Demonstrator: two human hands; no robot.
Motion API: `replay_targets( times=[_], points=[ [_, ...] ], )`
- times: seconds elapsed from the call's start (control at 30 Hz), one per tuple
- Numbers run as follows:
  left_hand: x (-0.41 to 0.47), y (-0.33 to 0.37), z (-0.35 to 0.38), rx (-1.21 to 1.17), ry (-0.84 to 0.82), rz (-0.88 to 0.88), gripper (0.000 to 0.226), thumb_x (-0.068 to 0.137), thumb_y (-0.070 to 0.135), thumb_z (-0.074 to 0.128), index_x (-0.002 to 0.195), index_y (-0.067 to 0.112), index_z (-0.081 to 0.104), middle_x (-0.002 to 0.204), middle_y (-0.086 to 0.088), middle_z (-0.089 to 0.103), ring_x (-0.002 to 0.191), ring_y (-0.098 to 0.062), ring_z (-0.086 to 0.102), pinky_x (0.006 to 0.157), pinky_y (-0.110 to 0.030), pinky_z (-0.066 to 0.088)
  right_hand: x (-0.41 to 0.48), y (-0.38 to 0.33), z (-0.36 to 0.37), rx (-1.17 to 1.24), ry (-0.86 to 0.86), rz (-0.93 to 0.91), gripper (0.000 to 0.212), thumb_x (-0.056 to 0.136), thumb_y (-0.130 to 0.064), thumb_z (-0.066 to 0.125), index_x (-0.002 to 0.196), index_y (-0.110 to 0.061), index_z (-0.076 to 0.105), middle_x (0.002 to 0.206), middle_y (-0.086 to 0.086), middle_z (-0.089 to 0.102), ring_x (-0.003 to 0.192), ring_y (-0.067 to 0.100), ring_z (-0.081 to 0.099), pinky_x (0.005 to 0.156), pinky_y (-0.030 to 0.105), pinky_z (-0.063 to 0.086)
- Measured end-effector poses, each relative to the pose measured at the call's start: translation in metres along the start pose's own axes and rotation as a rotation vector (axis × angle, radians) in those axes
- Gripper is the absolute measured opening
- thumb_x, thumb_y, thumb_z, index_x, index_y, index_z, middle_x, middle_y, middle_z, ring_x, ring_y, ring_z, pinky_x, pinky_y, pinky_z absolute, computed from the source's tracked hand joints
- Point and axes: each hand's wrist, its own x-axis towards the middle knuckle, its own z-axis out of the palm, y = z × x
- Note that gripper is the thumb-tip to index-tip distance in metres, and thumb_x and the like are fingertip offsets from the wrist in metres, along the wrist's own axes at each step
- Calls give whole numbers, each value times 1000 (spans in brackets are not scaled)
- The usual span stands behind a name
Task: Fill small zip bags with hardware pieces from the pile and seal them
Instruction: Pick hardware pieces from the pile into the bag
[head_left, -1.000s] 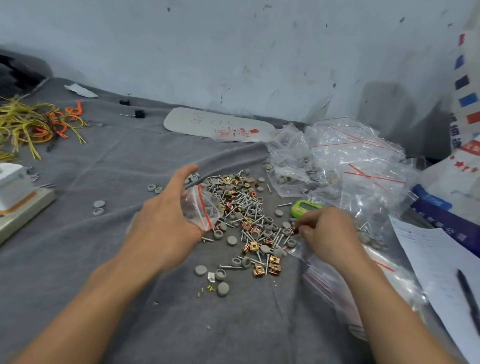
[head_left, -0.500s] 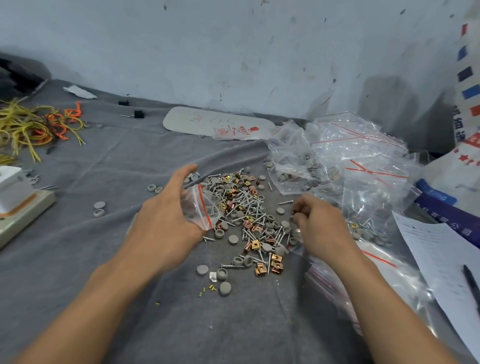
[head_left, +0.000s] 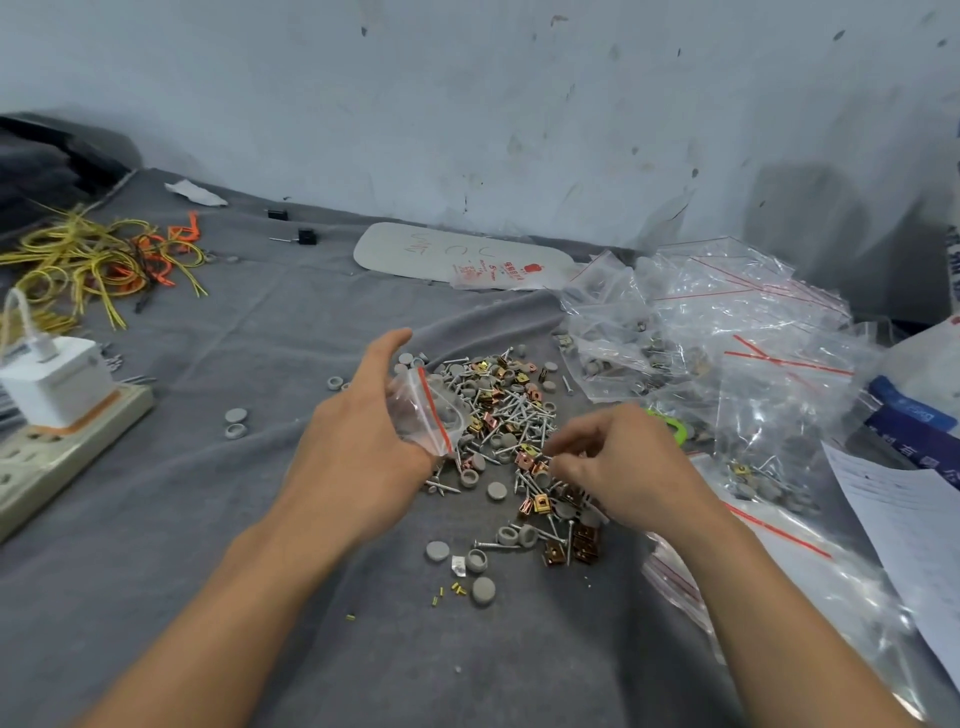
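Nearest me, the right hand has slid in from the right edge of the pile and now sits over its near side, fingertips pinching at a small piece. Just beyond, the left hand hasn't budged. It grips the small zip bag, red-striped mouth gaping toward the pile. Another piece looks about to go in. Filled bags heap up further back.

it looked like a small, makeshift packing workshop. a grey cloth covered the work surface below a scuffed, stained wall. a pile of screws, clips and caps lay beside heaped zip bags, with yellow wire offcuts, a power strip and printed paperwork around it.
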Motion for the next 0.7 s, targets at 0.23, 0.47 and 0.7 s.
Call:
replay_targets(
  times=[0.23,0.47,0.7],
  points=[
    [10,-1,3,5,55,-10,89,81,28,77,142,59,21,95,9,69,92,-21,64,80,-41,53,35,-34,32,-65,65,-63,17,92,-22,72,104,-33,80,105,-9,77,84,4,66,80,21,49],
    [17,-6,-3,-5,64,-23,87,81,28,75,146,54,22,89,9,65,88,-16,60,73,-35,44,52,-45,60,-183,99,-12,22,88,-25,74,110,-29,78,108,0,76,108,24,67,92,35,55],
    [13,-10,-12,-18,83,-16,85,81,28,75,146,53,25,77,10,63,77,-10,62,68,-39,51,47,-39,48,113,182,26,28,88,-6,71,89,-32,82,91,-13,78,86,4,70,80,15,55]
  ],
)
